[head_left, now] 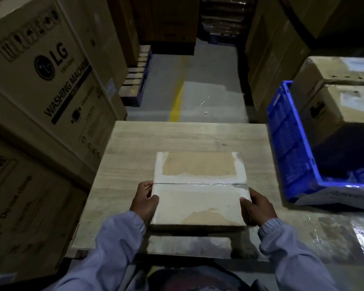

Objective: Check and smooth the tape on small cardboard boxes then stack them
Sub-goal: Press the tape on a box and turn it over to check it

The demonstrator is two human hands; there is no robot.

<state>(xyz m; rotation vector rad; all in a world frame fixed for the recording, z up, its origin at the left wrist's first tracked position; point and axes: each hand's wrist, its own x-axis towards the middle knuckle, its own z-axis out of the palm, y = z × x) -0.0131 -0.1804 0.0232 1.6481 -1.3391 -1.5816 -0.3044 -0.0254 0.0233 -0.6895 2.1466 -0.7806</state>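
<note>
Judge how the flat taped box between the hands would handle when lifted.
Likely stiff: the box shows straight edges between the left hand and right hand. Its glossy tape may feel slippery. Flat and low, it seems unlikely to tip.

Taped cardboard box (200, 189) lies flat on wooden table (135, 143).

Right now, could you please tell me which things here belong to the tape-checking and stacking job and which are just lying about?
Job: box; tape; left hand and right hand, gripping the box's sides; table.
Lying about: blue crate; big boxes in it; LG cartons.
</note>
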